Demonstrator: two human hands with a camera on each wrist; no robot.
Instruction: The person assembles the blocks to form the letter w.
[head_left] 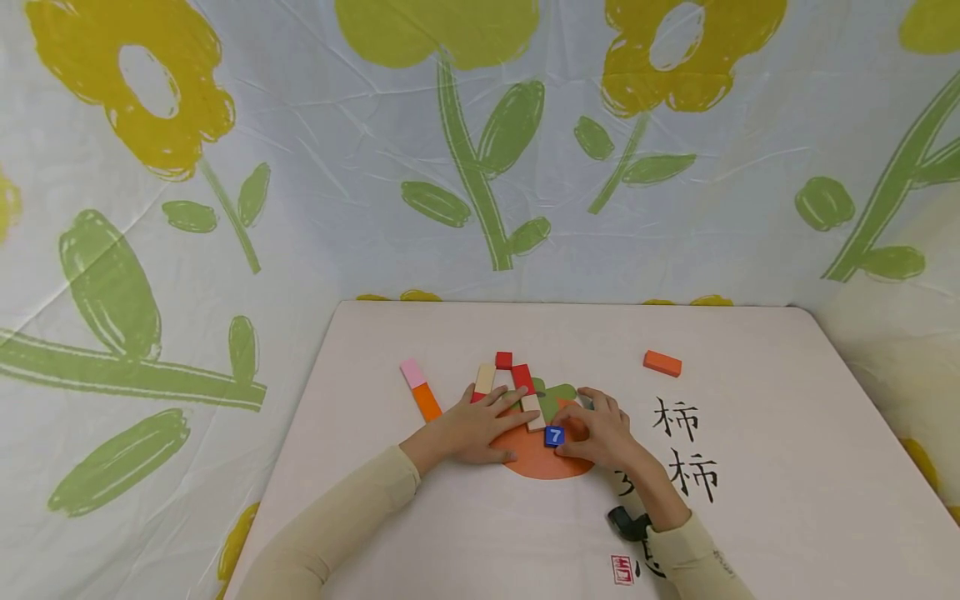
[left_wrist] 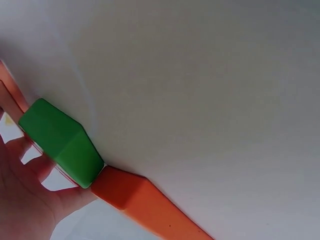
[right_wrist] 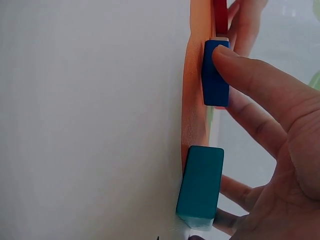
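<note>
My right hand [head_left: 603, 429] pinches a small blue block [head_left: 554, 436] with a white 7 between thumb and forefinger. It sits at the lower end of a slanted row, below a cream block [head_left: 532, 412] and a red block [head_left: 522, 379]. Spread flat, my left hand [head_left: 476, 423] lies across the blocks with fingertips at that row. Another cream block [head_left: 485, 379] stands above its fingers. Close to the left hand are a green block [left_wrist: 62, 142] and an orange block [left_wrist: 145, 202]. A teal block [right_wrist: 201, 182] stands beside the right hand's other fingers.
A small red cube [head_left: 504, 360] sits at the top. A pink block [head_left: 412, 372] meets an orange one on the left; a separate orange block [head_left: 663, 363] lies at back right. The mat [head_left: 787, 417] bears printed orange and green shapes and black characters. Flowered cloth [head_left: 570, 242] hangs behind.
</note>
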